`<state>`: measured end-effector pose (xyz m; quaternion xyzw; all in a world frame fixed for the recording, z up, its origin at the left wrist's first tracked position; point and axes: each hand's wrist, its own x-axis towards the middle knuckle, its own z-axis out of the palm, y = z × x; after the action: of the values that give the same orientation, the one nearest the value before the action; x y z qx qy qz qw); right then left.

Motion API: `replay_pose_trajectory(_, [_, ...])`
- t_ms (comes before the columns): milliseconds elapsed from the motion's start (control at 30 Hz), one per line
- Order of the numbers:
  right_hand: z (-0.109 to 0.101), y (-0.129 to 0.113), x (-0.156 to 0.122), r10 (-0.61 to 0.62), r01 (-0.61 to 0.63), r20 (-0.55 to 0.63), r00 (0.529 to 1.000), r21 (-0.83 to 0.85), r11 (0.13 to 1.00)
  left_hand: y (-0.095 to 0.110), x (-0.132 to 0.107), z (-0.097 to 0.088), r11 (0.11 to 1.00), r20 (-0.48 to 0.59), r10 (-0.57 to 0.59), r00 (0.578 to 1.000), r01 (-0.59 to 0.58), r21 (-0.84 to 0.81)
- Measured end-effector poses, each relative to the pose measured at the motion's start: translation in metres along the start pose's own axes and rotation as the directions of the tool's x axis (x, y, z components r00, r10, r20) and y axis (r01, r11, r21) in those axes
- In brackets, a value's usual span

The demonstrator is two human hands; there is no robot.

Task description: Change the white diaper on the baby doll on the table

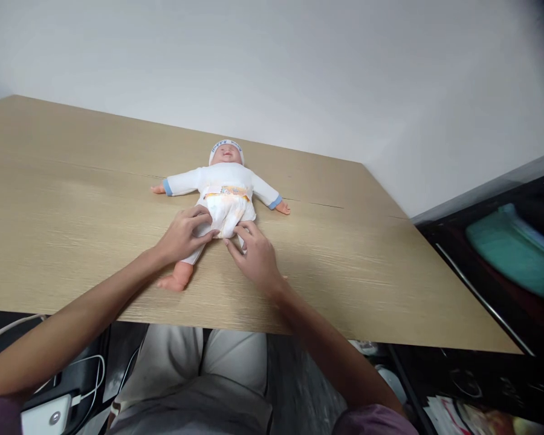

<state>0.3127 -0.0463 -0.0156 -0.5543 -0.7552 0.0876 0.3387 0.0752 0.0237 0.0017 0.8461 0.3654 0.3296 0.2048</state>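
A baby doll [226, 174] in a white outfit with blue cuffs and a lettered headband lies on its back on the table, arms spread. Round its hips is a white diaper [226, 211] with an orange patterned waistband. My left hand [185, 234] pinches the diaper's edge at the leg on the left, thumb and fingers bent in. At the opposite leg opening, my right hand [255, 251] has thumb and fingers closed on the diaper's edge. One bare foot of the doll shows beside my left wrist; the other leg is mostly hidden behind my right hand.
The wooden table [95, 241] meets a pale wall [254, 66] at the back. To the right stands a dark unit with a green item [512, 251]. Below the front edge are a white power bank [48, 415] with a cable, my lap, and papers [451, 415].
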Motion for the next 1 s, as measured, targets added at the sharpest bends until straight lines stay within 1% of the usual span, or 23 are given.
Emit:
replay_pose_trajectory(167, [0.0, -0.001, 0.0, -0.021, 0.021, 0.0, 1.0, 0.04, 0.999, 0.005, 0.0, -0.002, 0.999, 0.054, -0.047, 0.997, 0.048, -0.014])
replay_pose_trajectory(267, [0.001, 0.0, 0.002, -0.01, 0.009, 0.013, 1.0, 0.037, 0.999, 0.003, -0.001, -0.001, 0.996, 0.041, -0.085, 0.996, 0.086, -0.026])
replay_pose_trajectory(333, [0.002, 0.001, 0.003, 0.032, -0.032, 0.014, 0.999, 0.03, 0.999, 0.0, -0.001, 0.001, 0.989, 0.023, -0.13, 0.991, 0.131, -0.063])
replay_pose_trajectory(367, [0.003, 0.001, 0.004, 0.06, -0.061, 0.012, 0.998, 0.04, 0.997, -0.002, -0.001, 0.002, 0.981, 0.015, -0.16, 0.987, 0.161, -0.105])
replay_pose_trajectory(433, [0.003, 0.002, 0.005, 0.122, -0.121, -0.003, 0.993, 0.105, 0.987, -0.005, 0.0, 0.006, 0.94, 0.013, -0.229, 0.973, 0.224, -0.258])
replay_pose_trajectory(533, [0.002, 0.002, 0.007, 0.206, -0.186, -0.048, 0.977, 0.27, 0.945, -0.009, 0.001, 0.01, 0.811, 0.001, -0.35, 0.937, 0.303, -0.5])
replay_pose_trajectory(600, [-0.001, 0.003, 0.008, 0.238, -0.199, -0.08, 0.968, 0.336, 0.921, -0.01, 0.001, 0.012, 0.753, -0.016, -0.42, 0.907, 0.338, -0.564])
replay_pose_trajectory(700, [-0.005, 0.005, 0.008, 0.253, -0.208, -0.113, 0.961, 0.309, 0.928, -0.01, 0.0, 0.011, 0.729, -0.016, -0.466, 0.885, 0.374, -0.574])
replay_pose_trajectory(833, [-0.009, 0.005, 0.008, 0.223, -0.203, -0.113, 0.968, 0.168, 0.965, -0.007, -0.005, 0.008, 0.754, -0.003, -0.49, 0.871, 0.423, -0.502])
replay_pose_trajectory(900, [-0.009, 0.004, 0.007, 0.201, -0.189, -0.099, 0.974, 0.119, 0.975, -0.005, -0.007, 0.005, 0.769, 0.025, -0.478, 0.878, 0.432, -0.471])
replay_pose_trajectory(1000, [-0.008, 0.004, 0.007, 0.181, -0.174, -0.071, 0.981, 0.089, 0.981, -0.002, -0.007, 0.0, 0.779, 0.105, -0.426, 0.898, 0.424, -0.462])
